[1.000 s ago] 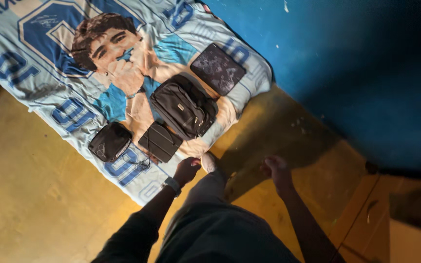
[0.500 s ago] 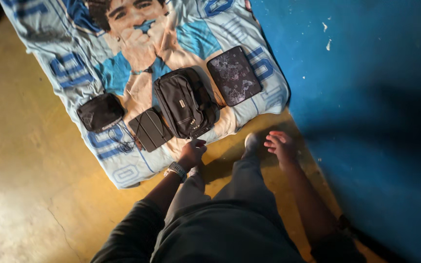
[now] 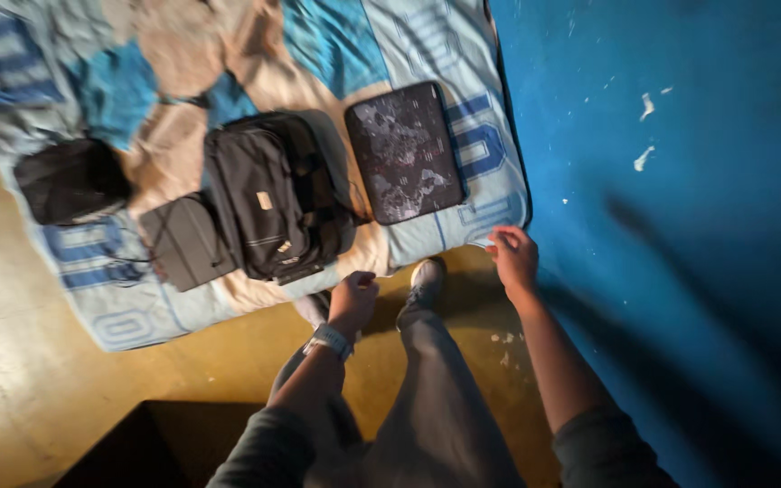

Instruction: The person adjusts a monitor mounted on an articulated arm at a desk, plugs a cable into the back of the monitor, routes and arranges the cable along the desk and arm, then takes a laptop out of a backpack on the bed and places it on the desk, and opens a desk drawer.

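Note:
My left hand (image 3: 354, 300), with a watch on the wrist, hangs with curled fingers just short of the near edge of a light blue printed blanket (image 3: 463, 212); nothing shows in it. My right hand (image 3: 512, 258) has its fingers apart, fingertips at the blanket's near right corner. On the blanket lie a large black bag (image 3: 273, 203), a flat dark patterned sleeve (image 3: 404, 149) to its right, a flat dark pouch (image 3: 187, 239) to its left, and a small black pouch (image 3: 70, 181) further left.
The blanket lies on a yellowish floor (image 3: 47, 389) against a blue wall (image 3: 680, 181) on the right. My legs and a pale shoe (image 3: 427, 273) stand between my hands. A dark boxy shape (image 3: 110, 452) sits at the bottom left.
The view has come closer to the blanket. My right hand has reached forward to the blanket's near right corner, and my left hand stays by the near edge.

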